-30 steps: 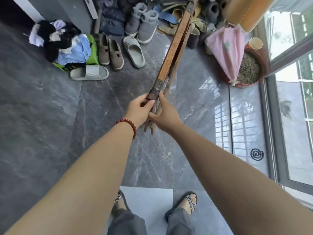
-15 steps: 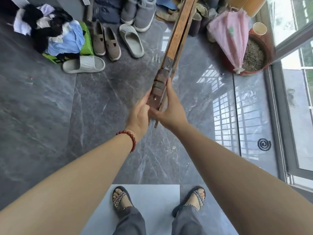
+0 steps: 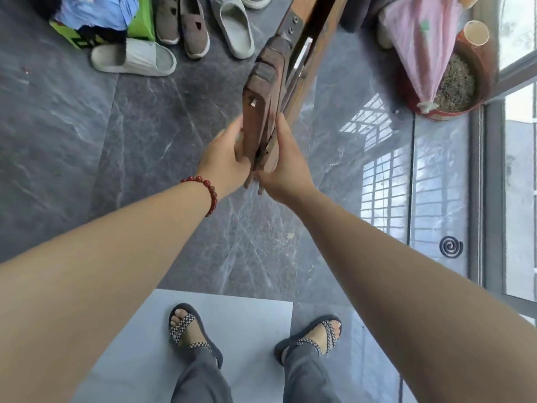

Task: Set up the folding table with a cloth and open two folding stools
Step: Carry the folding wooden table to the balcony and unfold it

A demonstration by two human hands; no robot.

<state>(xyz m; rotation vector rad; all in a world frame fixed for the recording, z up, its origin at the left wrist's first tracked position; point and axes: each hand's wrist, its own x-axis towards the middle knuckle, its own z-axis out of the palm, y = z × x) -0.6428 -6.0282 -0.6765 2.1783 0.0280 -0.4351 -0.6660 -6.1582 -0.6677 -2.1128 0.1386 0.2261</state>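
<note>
Movement: folded dark-brown wooden frame with steel brackets (image 3: 261, 91) has come nearer and higher than a second ago.
Frame position: lower end in the grip, length slanting up and away from it, far end out of view.
Left hand (image 3: 225, 152): holds the frame's left face.
Right hand (image 3: 283, 167): clasps its right edge.
Handling: judged rigid, weighty, hinged (pinch risk between slats just above the grip); hold outer rails.

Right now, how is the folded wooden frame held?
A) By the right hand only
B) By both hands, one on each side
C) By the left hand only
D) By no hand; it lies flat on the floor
B: the left hand and the right hand each grip one side of the folded wooden frame at its near end.
</note>
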